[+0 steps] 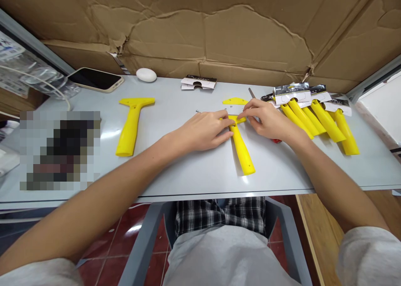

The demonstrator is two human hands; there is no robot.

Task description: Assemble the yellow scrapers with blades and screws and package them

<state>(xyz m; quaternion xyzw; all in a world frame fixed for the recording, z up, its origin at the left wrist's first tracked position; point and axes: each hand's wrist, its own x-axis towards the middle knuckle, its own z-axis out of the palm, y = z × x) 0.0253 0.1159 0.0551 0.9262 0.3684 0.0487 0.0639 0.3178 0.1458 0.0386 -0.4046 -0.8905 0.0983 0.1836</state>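
Note:
A yellow plastic scraper handle [242, 152] lies on the table in front of me, its head turned away from me. My left hand [205, 129] has its fingers closed around the left side of the head. At the head's right end, the fingers of my right hand [266, 119] pinch close to a flat metal blade [234, 110], which lies along the head's far edge. The fingertips partly cover the head and blade. Just beyond the blade is a curved yellow strip [234, 101]. A small screw [197, 111] lies behind my left hand.
Another yellow scraper handle [129, 127] lies to the left. Several yellow scrapers with card packaging [293, 94] are piled at the right. A phone [96, 79], a white rounded object [146, 74] and folded cards [198, 82] sit along the back, before a cardboard wall [175, 35].

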